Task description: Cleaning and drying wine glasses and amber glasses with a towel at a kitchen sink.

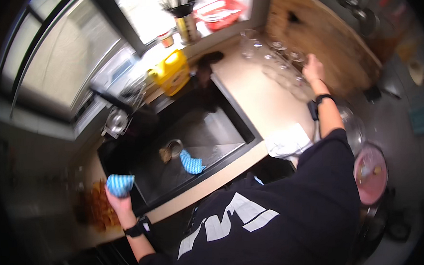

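Observation:
My left hand [120,204] grips a blue-and-white patterned cloth [121,184] beyond the left end of the black sink [212,143]. A similar cloth [192,163] lies on the sink floor, near the round drain [175,146] and a brown clump [165,155]. At the far right of the counter my right hand [313,68] reaches the end of a group of clear glasses [277,46]. Blur hides whether its curled fingers hold one. A large wooden board [322,34] leans upright just behind this hand.
A yellow jug [173,73] stands behind the sink. On the windowsill are a utensil holder [187,26], a small jar [166,39] and a red plastic container [221,13]. White crumpled material [289,140] lies on the counter's front edge, with a pink round dish [370,173] farther right.

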Demonstrator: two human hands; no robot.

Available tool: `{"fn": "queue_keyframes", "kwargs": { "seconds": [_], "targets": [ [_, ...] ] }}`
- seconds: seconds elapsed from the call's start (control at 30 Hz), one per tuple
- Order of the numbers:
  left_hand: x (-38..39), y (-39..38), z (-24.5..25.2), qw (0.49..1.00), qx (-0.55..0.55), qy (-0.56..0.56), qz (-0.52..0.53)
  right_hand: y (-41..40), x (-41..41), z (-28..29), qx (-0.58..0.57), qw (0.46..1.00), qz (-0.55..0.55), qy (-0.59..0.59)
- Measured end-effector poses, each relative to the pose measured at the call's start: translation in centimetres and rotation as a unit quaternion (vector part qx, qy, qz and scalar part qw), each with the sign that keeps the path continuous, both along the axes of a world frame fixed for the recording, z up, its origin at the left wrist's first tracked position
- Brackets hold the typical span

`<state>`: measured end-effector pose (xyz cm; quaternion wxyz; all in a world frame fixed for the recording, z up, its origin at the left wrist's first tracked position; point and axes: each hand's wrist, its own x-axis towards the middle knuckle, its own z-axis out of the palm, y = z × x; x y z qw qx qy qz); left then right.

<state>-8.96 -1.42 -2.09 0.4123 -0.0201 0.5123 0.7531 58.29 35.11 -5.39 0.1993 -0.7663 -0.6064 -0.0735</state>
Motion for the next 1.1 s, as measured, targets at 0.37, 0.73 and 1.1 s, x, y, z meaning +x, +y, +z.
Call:
{"fn": "queue_keyframes", "kwargs": {
  "seconds": [0.37, 0.73, 1.1],
  "targets": [
    [-0.9, -1.7, -2.1, 0.997, 0.072, -0.018, -0.018, -4.8, -0.3, -2.1, 0.171, 0.956, -0.006, -0.237],
    [-6.8, -1.4, -3.1, 0.998, 0.037, 0.046, 0.025, -22.6, -31.0, -3.4, -0.313, 0.749, 0.519, 0.269],
    [-11.5, -3.9, -11.7, 0.986, 0.037, 0.155, 0.042, -25.2, -74.5, 2.2, -0.266, 0.503, 0.652, 0.5]
  ]
}}
